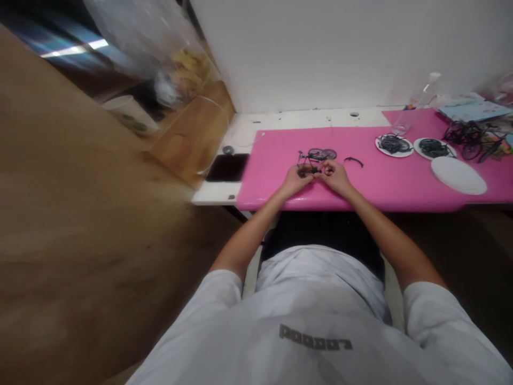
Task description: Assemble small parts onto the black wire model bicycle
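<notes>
In the head view, the miniature bicycle point(316, 156) is in the person's two hands, just in from the near edge of the pink surface point(276, 200) and closer to its left edge than to its right edge. It looks light, with thin, dark bars and slim wheels; it is probably stiff along the bars but fragile at the joints and fine ends, where a hard squeeze or twist could bend something. It does not look especially slippery, though so little width gives the fingertips scant purchase. The thicker bars of the frame seem the best place to take hold, with the wheel rims left free of pressure.

The left hand point(295, 181) has its fingers drawn in narrowly around the near, lower part of the bicycle. The right hand point(335, 177) has thumb and fingers bent close together at the bicycle's right side; whether they pinch a small piece there, one cannot tell. Both forearms reach forward over the near edge and slant inward, so that the fingertips almost meet in front of the body. A curved black strip point(354, 160) lies just beyond the right hand, and a white plate point(395, 155) heaped with dark parts stands farther toward the surface's right edge
</notes>
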`<state>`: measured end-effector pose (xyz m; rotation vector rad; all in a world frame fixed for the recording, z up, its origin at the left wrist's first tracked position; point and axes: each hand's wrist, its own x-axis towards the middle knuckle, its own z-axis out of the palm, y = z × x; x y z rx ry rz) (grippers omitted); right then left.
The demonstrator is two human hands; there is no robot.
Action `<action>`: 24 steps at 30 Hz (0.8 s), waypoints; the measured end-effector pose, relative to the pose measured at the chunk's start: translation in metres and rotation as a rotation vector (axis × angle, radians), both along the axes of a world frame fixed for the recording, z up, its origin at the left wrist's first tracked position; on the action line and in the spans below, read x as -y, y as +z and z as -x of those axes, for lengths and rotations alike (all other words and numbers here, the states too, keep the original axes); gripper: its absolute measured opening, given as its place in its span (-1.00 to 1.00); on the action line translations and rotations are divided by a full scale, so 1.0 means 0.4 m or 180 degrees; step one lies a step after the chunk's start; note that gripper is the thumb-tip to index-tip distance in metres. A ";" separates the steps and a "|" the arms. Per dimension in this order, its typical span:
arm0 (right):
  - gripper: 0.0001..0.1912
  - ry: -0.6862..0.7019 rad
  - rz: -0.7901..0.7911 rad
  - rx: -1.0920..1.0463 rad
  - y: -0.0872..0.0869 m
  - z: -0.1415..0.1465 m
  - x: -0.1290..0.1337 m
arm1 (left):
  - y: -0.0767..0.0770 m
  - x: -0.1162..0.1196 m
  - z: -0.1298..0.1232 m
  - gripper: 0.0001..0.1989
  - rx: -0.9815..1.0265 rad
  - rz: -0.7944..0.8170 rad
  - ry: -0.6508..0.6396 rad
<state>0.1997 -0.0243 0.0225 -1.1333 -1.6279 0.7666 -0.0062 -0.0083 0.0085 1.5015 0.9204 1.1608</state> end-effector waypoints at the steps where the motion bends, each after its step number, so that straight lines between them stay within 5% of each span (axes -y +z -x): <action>1: -0.55 0.0001 0.0002 -0.0014 0.000 0.000 0.001 | 0.000 0.001 -0.001 -0.71 -0.0012 0.0049 0.0022; 12: -0.59 0.0048 0.0051 0.0117 -0.018 -0.001 -0.007 | 0.015 0.003 -0.007 -0.75 0.0064 0.0350 0.0070; 24: -0.49 0.0092 0.0148 0.0014 -0.039 -0.020 -0.026 | 0.022 0.009 0.009 -0.69 -0.0071 0.0131 -0.0297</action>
